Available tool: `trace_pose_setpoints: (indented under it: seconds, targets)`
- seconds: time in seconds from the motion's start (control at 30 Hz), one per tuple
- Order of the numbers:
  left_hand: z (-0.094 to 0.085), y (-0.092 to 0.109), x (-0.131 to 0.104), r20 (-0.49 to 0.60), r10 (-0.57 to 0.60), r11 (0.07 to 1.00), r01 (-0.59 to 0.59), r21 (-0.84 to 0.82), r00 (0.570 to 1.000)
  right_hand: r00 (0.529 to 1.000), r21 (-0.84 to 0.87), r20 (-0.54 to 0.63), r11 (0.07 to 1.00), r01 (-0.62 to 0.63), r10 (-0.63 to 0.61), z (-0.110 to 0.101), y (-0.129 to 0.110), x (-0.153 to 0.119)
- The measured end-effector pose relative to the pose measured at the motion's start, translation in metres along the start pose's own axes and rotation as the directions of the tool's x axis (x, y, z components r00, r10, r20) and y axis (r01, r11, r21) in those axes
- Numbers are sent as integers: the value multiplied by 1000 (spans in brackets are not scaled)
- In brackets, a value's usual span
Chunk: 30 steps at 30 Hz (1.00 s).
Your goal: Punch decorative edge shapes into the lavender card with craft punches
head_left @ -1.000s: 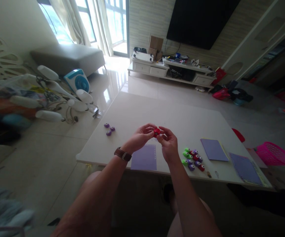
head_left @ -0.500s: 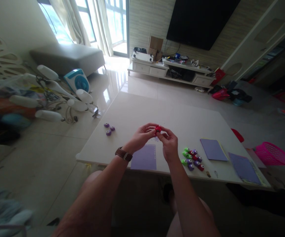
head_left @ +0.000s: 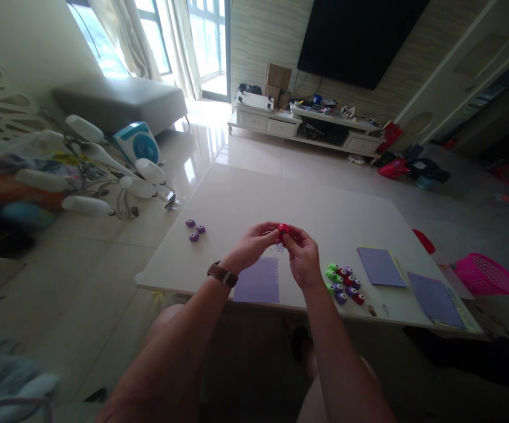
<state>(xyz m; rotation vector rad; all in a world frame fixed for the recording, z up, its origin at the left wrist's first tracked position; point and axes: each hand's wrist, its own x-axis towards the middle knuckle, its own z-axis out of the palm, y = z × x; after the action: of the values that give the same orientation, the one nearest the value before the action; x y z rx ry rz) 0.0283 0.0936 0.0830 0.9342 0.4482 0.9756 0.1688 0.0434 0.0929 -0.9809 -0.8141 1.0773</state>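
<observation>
A small red craft punch is held between my two hands above the table. My left hand grips it from the left, fingers closed, a brown watch strap at the wrist. My right hand closes on it from the right, thumb against its dark near side. Below lies a purple sheet of paper with a row of small cut-outs along its right edge. Tiny purple paper bits are scattered just beyond the sheet, partly hidden by the hands.
Several green, red and purple punches cluster on the right of the white table. Three purple punches sit on the left. Stacked purple paper and another purple stack lie further right, near a pink basket.
The red punch has tilted slightly in my fingers, and the right fingers have curled in closer around it. Everything on the table stays where it was.
</observation>
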Motion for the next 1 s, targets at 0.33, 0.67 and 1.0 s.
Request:
trace_pose_setpoints:
  seconds: [0.33,0.67,1.0]
  targets:
    - [-3,-4,1,-31,10,998,-8,59,999,1000,-74,-8,997,-3,3,0,2,0]
    - [-4,-5,1,-44,32,996,-28,86,999,999,-140,-34,990,32,-37,2,2,-3]
    - [-4,-6,0,-51,59,991,-52,126,997,997,-148,-48,988,51,-58,4,1,-5]
